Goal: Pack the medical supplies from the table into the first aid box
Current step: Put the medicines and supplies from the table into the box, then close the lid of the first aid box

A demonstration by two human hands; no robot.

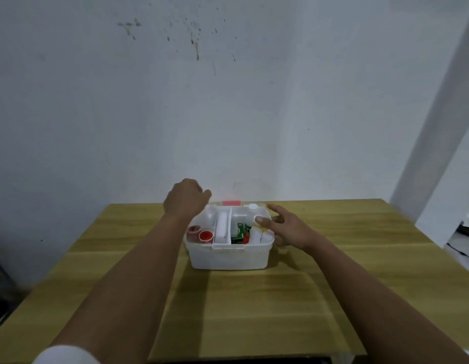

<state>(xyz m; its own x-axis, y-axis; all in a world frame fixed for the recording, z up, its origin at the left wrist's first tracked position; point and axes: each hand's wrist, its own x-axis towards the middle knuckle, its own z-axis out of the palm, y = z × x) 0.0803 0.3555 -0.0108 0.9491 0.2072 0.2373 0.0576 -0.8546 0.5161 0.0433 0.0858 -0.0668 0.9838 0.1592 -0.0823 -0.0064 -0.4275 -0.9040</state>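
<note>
Fingers (274,210) of the right hand (288,228) spread loosely, empty, over the right end of the first aid box (228,254) mid-counter (333,285). Left hand (185,199) curls over the back-left corner; whether it grips anything I cannot tell. Supplies sit inside, so closing likely comes next.

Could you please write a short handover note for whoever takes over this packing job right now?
Left hand: loosely closed above the back left corner of the white plastic first aid box, holding nothing visible.
Right hand: open at the box's right rim, thumb over the white containers.
Inside: two red-capped items left, white roll centre, green packet right.
Wooden table shows no loose supplies.
Left: closing the lid.
</note>
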